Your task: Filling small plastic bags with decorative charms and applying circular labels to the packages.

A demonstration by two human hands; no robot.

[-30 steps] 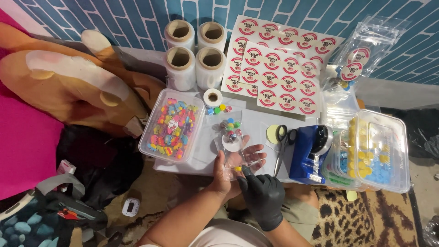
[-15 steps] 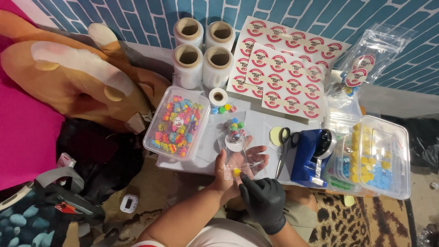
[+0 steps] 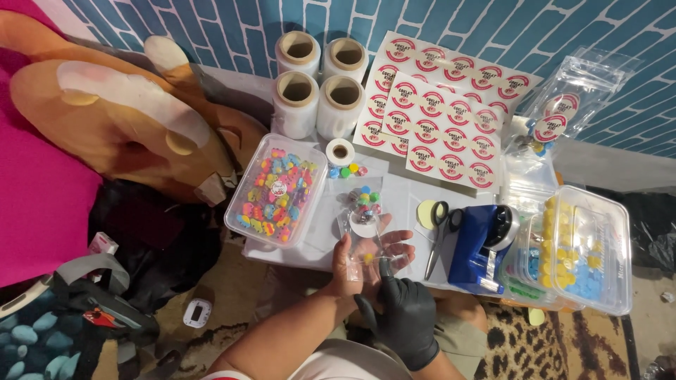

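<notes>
Candy tub point(image 3: 274, 188) left, tape dispenser point(image 3: 483, 243) right; hands point(image 3: 372, 262) between.

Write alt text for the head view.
A bare left hand holds a small clear bag while a black-gloved right hand puts a yellow piece into it. Around them: a tub of colourful beads, sticker sheets, film rolls, scissors and a blue tape dispenser.
</notes>
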